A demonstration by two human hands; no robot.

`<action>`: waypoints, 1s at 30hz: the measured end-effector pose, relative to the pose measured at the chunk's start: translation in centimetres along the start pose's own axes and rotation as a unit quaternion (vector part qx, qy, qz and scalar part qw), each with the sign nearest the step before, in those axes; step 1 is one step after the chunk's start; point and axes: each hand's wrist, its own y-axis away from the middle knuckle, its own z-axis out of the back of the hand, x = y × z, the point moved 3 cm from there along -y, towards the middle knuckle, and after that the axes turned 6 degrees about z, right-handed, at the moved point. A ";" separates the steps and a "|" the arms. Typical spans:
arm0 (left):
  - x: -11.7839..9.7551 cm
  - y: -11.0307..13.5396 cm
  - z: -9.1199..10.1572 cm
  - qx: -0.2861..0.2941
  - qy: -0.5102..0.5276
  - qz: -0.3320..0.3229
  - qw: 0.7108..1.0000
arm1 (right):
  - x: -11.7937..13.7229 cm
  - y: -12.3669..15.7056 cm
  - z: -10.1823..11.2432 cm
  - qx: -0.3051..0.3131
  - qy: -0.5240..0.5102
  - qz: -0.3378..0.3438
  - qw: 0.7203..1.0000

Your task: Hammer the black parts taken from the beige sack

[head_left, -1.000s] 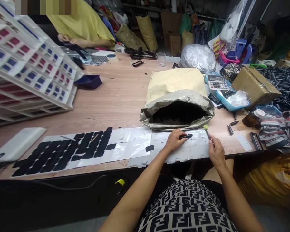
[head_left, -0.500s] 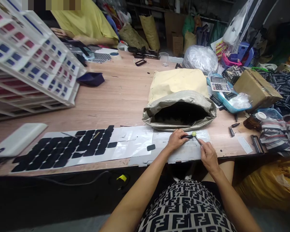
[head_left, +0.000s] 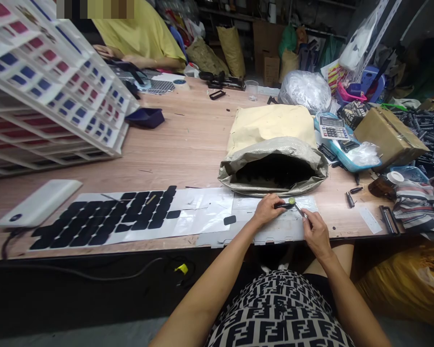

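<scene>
Since a second ago the right hand (head_left: 315,232), pinching a slim green-tipped tool (head_left: 297,206), has swung that tip onto the small black strip (head_left: 284,206) the left hand (head_left: 266,210) pins to the white sheet (head_left: 275,226), where a slip could likely skid it away.

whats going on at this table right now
A seated person works at the near edge of a wooden table. The left hand pins a small black part on a clear plastic sheet, while the right hand holds a thin tool with a yellow-green tip against it. An open grey sack sits just behind. Another person in yellow sits at the far end.
</scene>
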 end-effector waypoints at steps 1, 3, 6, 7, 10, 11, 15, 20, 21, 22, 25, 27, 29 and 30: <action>-0.1 0.0 0.0 -0.001 -0.005 0.000 1.000 | -0.7 -0.2 0.4 -0.016 0.029 -0.008 0.999; -0.3 0.1 0.1 -0.001 -0.016 0.003 1.000 | -2.4 -0.5 1.2 -0.045 0.106 -0.022 0.993; -0.5 0.2 0.2 0.007 -0.027 0.005 1.000 | -4.7 -0.7 1.9 -0.072 0.218 -0.022 0.973; -0.5 0.2 0.2 0.012 -0.030 0.004 0.999 | -5.3 -0.7 1.9 -0.078 0.248 -0.019 0.965; -0.4 0.0 0.3 0.026 -0.031 -0.005 0.999 | -6.1 -0.7 1.8 -0.091 0.308 -0.020 0.947; -0.4 0.0 0.4 0.031 -0.029 -0.008 0.999 | -6.1 -0.7 1.7 -0.089 0.318 -0.023 0.944; -1.1 0.7 1.1 0.046 0.015 -0.035 0.998 | -5.8 -0.6 1.5 -0.073 0.331 -0.033 0.940; -3.0 6.7 1.6 0.096 0.040 -0.111 0.988 | -5.6 -0.5 1.5 -0.074 0.335 -0.038 0.939; -3.2 8.2 1.5 0.103 0.014 -0.125 0.987 | -5.7 -0.5 1.5 -0.074 0.336 -0.039 0.938; -3.4 9.8 1.2 0.105 -0.020 -0.137 0.985 | -5.7 -0.5 1.4 -0.074 0.336 -0.040 0.938; -3.6 13.1 0.4 0.090 -0.129 -0.151 0.976 | -5.8 -0.5 1.3 -0.071 0.336 -0.042 0.938; -3.6 14.1 -0.1 0.088 -0.168 -0.146 0.971 | -5.8 -0.4 1.2 -0.070 0.336 -0.043 0.938; -3.7 14.3 -0.2 0.097 -0.168 -0.136 0.972 | -5.9 -0.3 1.2 -0.072 0.337 -0.044 0.938; -3.8 14.1 -0.1 0.100 -0.157 -0.128 0.974 | -5.9 -0.3 1.1 -0.074 0.336 -0.043 0.938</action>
